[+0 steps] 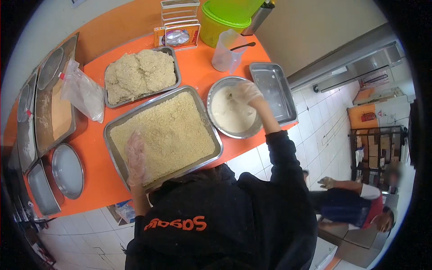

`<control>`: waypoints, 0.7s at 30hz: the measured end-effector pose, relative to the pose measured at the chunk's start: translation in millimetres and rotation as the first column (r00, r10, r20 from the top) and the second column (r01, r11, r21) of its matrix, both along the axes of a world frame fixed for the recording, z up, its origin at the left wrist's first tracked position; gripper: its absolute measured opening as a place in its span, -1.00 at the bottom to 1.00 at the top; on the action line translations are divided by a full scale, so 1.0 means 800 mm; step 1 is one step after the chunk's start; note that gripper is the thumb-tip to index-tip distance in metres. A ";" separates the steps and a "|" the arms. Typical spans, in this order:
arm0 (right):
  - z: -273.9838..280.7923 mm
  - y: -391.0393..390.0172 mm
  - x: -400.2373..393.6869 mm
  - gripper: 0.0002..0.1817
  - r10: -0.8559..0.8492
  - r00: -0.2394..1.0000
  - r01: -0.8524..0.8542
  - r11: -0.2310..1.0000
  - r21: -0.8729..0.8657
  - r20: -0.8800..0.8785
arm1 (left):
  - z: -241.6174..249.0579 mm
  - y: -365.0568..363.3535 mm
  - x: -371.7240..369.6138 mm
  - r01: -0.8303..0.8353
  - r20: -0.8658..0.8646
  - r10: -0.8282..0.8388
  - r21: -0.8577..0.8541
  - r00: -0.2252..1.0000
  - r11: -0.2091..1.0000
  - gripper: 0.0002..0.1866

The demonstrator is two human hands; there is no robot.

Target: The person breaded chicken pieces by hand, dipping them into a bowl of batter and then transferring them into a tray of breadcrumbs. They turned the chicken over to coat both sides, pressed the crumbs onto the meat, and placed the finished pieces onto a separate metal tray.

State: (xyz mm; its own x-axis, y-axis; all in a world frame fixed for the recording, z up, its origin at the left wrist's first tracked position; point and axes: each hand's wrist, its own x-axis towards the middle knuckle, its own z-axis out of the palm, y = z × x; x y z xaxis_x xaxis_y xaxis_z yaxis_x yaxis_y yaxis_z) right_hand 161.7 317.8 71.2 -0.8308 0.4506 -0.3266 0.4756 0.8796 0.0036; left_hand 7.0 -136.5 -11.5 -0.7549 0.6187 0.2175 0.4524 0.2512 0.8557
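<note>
My left hand (136, 156), in a clear glove, lies with fingers stretched out over the left side of a large metal tray (118, 155) of pale crumbs (173, 128). Above a round metal bowl (240, 133) of white liquid (225, 112) is my right hand (246, 93), also gloved. Its fingers are drawn together and point down at the liquid; what they hold is too small and blurred to name. A smaller tray (177, 72) behind the crumbs is heaped with lumpy, coated pieces (139, 74).
Right of the bowl is a metal tray (272, 92). Behind stand a plastic jug (225, 54), a green tub (216, 29) and a wire rack (180, 22). Leftward are a plastic bag (83, 94), a round pan (67, 171) and metal containers (54, 112). A person (351, 204) is at far right.
</note>
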 end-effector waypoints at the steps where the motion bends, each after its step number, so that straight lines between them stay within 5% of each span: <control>1: 0.026 0.002 0.009 -0.66 0.016 0.998 -0.019 0.999 -0.051 -0.061 | -0.003 -0.005 0.000 -0.010 0.044 0.008 0.029 0.999 1.000 -0.53; 2: 0.040 0.010 0.020 -0.66 0.028 0.992 -0.040 0.994 -0.099 -0.124 | -0.006 -0.009 0.000 -0.019 0.086 0.014 0.059 0.996 0.998 -0.53; 3: 0.032 0.031 0.040 -0.63 -0.125 0.957 0.032 0.942 -0.334 -0.260 | -0.008 -0.012 0.000 -0.029 0.128 0.018 0.090 0.992 0.995 -0.53; 5: 0.014 0.062 0.076 -0.57 -0.482 0.789 0.047 0.665 -0.746 -0.380 | -0.013 -0.014 0.000 -0.050 0.246 0.008 0.167 0.969 0.985 -0.54; 7: 0.010 0.059 0.095 -0.64 -0.685 0.601 0.020 0.529 -0.848 -0.412 | -0.014 -0.012 0.000 -0.050 0.265 -0.003 0.193 0.964 0.980 -0.54; 8: 0.012 0.055 0.101 -0.67 -0.772 0.491 -0.010 0.459 -0.888 -0.404 | -0.014 -0.010 0.000 -0.038 0.226 -0.005 0.183 0.974 0.982 -0.55; 11: 0.000 0.072 0.111 -0.60 -0.794 0.549 -0.234 0.153 -0.960 -0.260 | 0.003 0.001 -0.001 -0.024 0.138 0.012 0.088 0.990 0.996 -0.54; 15: -0.026 0.075 0.114 -0.65 -0.877 0.480 -0.199 -0.070 -0.978 -0.034 | 0.007 0.013 0.001 0.004 0.097 -0.010 0.060 0.995 0.998 -0.53; 17: -0.045 0.076 0.115 -0.70 -0.905 0.407 -0.251 -0.243 -0.937 0.125 | 0.013 0.016 0.001 0.006 0.236 -0.040 0.141 0.971 0.990 -0.52; 21: -0.089 0.091 0.112 -0.79 -0.904 0.370 -0.295 -0.331 -0.896 0.212 | -0.006 0.006 -0.008 0.065 0.272 -0.140 0.268 0.952 0.961 -0.50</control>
State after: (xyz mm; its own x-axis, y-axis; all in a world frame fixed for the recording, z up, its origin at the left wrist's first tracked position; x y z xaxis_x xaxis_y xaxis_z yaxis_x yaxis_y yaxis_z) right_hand 251.2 390.8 -0.1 -0.7281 0.5144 -0.4531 -0.0801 -0.7203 -0.6890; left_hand 0.7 -131.9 -16.1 -0.7434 0.6491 0.1612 0.1911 -0.0248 0.9813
